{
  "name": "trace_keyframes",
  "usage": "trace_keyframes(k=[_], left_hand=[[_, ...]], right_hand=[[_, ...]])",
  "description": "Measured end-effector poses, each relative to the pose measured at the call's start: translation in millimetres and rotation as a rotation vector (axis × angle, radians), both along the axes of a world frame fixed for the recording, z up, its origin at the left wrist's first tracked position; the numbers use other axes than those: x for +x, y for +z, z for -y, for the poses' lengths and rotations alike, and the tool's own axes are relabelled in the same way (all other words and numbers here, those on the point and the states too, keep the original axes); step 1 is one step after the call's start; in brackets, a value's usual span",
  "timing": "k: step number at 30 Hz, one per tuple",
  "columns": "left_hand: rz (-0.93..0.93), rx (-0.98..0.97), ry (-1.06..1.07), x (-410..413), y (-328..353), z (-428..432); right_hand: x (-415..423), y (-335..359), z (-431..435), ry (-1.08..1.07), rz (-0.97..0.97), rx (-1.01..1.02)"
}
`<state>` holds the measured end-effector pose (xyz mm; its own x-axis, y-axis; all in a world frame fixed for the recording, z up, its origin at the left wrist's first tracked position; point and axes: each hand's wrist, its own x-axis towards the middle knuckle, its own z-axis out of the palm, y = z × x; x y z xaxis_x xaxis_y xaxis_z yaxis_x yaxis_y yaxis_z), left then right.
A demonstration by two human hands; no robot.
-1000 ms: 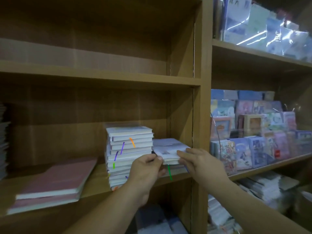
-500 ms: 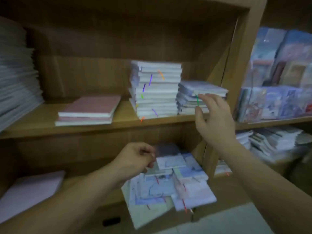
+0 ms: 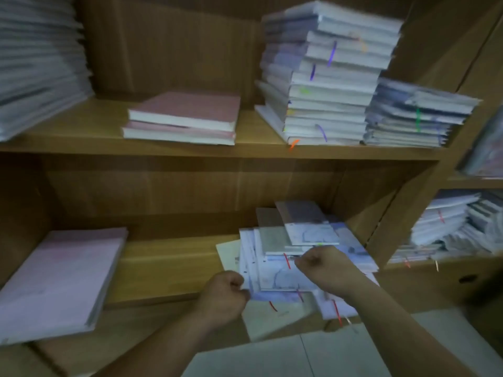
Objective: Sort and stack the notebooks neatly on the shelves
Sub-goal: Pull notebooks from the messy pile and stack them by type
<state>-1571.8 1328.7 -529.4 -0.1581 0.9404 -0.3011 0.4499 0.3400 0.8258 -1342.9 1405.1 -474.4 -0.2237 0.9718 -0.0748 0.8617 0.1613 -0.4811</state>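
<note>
A loose, untidy pile of pale blue and white notebooks [image 3: 280,273] lies on the lower shelf [image 3: 168,270], spilling over its front edge. My left hand [image 3: 223,293] grips the pile's left front corner. My right hand [image 3: 322,265] is curled on top of the pile and appears to pinch a notebook there; blur hides the fingertips. On the upper shelf [image 3: 217,151] stand a tall white notebook stack [image 3: 326,77] and a shorter stack [image 3: 416,115] to its right.
Two pink notebooks [image 3: 185,118] lie on the upper shelf's middle, a tall blurred stack [image 3: 38,58] at its left. A large pink book [image 3: 60,278] sits at the lower shelf's left. More notebook piles [image 3: 457,227] fill the right bay. Pale floor tiles [image 3: 299,355] lie below.
My view dropped to the lower shelf. Both hands came down from the short upper-shelf stack; the right hand left it and now both are on the loose pile below.
</note>
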Motion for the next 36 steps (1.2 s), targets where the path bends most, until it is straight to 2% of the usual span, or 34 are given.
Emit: trace_keyframes(k=[2, 4, 7, 11, 13, 16, 18, 21, 24, 27, 30, 32, 34, 36], left_hand=[[0.029, -0.007, 0.055, 9, -6, -22], [0.002, -0.025, 0.136, 12, -19, -32], [-0.072, -0.023, 0.201, 12, -41, -34], [-0.020, -0.023, 0.324, 13, -50, -32], [0.100, -0.112, 0.396, 17, -56, -26], [0.455, -0.291, 0.402, 35, -65, -9], [0.551, -0.253, 0.379, 43, -64, -6], [0.484, -0.101, 0.350, 39, -44, -12], [0.420, -0.014, 0.353, 21, -14, -16], [0.187, 0.120, 0.317, -18, 5, -16], [-0.009, 0.270, 0.396, -50, 21, -4], [-0.028, 0.327, 0.471, -59, 29, 5], [0.007, 0.338, 0.511, -60, 32, 7], [-0.039, 0.328, 0.508, -65, 31, 12]], right_hand=[[-13, -28, -5, -0.042, -0.101, 0.143], [-25, -58, -3, -0.031, -0.170, 0.183], [-31, -88, -6, 0.128, 0.048, 0.039], [-28, -99, -11, 0.161, 0.153, 0.132], [-32, -99, -12, 0.187, 0.239, 0.172], [-36, -94, -16, 0.182, 0.248, 0.160], [-38, -91, -19, 0.188, 0.224, 0.145], [-39, -92, -20, 0.171, 0.163, 0.135], [-39, -97, -21, 0.139, 0.135, 0.240], [-45, -101, -10, 0.159, 0.215, 0.357], [-47, -105, -5, 0.208, 0.265, 0.298], [-45, -104, -9, 0.194, 0.164, 0.336], [-46, -92, -14, 0.135, 0.030, 0.299], [-57, -80, -12, 0.066, -0.095, 0.232]])
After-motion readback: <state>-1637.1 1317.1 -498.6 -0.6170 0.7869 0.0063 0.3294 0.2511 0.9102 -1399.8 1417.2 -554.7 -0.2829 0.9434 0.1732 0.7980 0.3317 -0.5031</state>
